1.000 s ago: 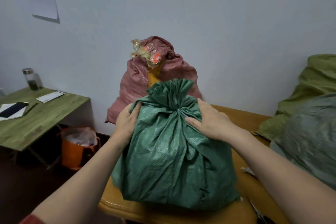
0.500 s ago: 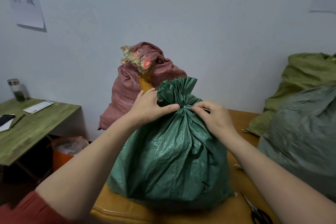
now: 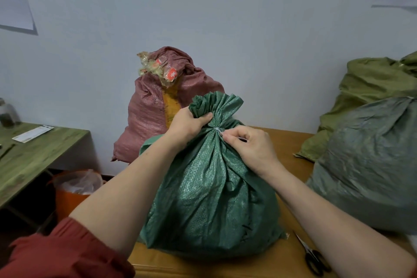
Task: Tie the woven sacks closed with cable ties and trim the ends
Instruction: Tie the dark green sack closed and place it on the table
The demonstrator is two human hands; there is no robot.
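left hand (image 3: 189,123): fingers clamped round green sack (image 3: 209,187) neck | right hand (image 3: 250,146): fingers pinch cable tie (image 3: 217,129) just below | scissors (image 3: 316,260) nearer right hand

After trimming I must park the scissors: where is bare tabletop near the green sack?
Bare tan tabletop behind the right hand, between green sack and grey sack. Front right crowded: scissors, forearm. Also bare: near half of the green side table.
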